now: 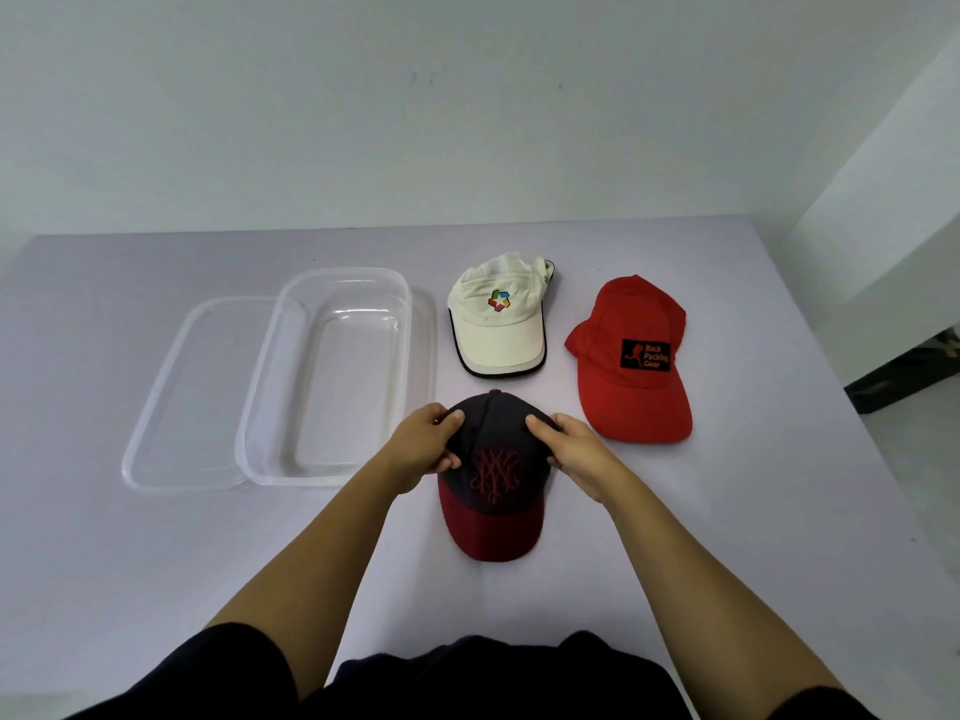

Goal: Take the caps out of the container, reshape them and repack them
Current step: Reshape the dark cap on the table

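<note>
A dark navy cap with a maroon brim (493, 475) lies on the table in front of me, brim toward me. My left hand (423, 448) grips the left side of its crown and my right hand (571, 449) grips the right side, thumbs on top. A white cap with a coloured logo (498, 319) lies behind it. A red cap with a black patch (631, 361) lies to the right. The clear plastic container (291, 387) stands empty at the left.
The container's clear lid (171, 397) lies flat to the left, partly under the container. A grey wall runs behind the table's far edge. The table's right edge drops to the floor, where a dark object (904, 371) shows.
</note>
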Demonstrator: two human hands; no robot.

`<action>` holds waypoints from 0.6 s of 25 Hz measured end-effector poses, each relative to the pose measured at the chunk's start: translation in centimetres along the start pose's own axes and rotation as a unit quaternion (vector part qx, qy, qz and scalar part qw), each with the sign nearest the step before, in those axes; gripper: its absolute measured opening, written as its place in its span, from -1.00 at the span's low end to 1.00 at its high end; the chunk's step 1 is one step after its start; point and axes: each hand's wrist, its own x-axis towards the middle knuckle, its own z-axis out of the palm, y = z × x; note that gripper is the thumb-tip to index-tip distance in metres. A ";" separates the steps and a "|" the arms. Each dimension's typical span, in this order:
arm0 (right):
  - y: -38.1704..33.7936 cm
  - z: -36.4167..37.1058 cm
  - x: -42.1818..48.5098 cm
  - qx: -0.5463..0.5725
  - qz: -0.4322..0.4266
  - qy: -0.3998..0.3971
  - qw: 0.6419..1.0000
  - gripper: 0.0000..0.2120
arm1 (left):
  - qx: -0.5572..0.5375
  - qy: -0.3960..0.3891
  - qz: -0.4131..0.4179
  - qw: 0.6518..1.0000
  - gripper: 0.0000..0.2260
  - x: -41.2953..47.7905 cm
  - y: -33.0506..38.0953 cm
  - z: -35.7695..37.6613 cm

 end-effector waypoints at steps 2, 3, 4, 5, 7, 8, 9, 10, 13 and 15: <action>-0.3 0.3 0.6 -0.028 -0.005 0.046 0.999 -0.80 | 0.046 0.050 0.008 0.998 -0.79 0.1 0.2 0.3; -0.4 0.4 0.7 -0.041 -0.006 0.062 0.997 -0.80 | 0.059 0.070 0.013 0.996 -0.79 0.3 0.2 0.5; -0.6 0.5 0.7 -0.054 -0.004 0.065 0.996 -0.78 | 0.073 0.081 0.016 0.994 -0.77 0.3 0.3 0.6; -0.7 0.5 0.6 -0.070 0.000 0.056 0.996 -0.74 | 0.095 0.087 0.017 0.992 -0.74 0.3 0.5 0.5; -0.9 0.0 0.3 -0.102 -0.010 0.059 0.993 -0.63 | 0.180 0.115 0.042 0.976 -0.66 0.4 0.8 0.3; -0.9 -0.5 0.1 -0.108 -0.036 0.095 0.989 -0.62 | 0.227 0.150 0.071 0.960 -0.63 0.4 1.0 0.2; -0.9 -1.3 -0.1 -0.104 -0.070 0.155 0.980 -0.65 | 0.252 0.188 0.108 0.943 -0.62 0.4 1.5 0.2; -0.9 -2.2 -0.1 -0.089 -0.102 0.229 0.964 -0.70 | 0.250 0.216 0.144 0.933 -0.63 0.2 2.1 0.4; -0.8 -5.5 0.0 -0.049 -0.114 0.440 0.889 -0.71 | 0.206 0.211 0.219 0.930 -0.68 -0.6 4.4 1.9; -0.8 -7.9 0.1 0.006 -0.021 0.518 0.855 -0.54 | 0.198 0.177 0.247 0.932 -0.69 -1.0 5.4 3.6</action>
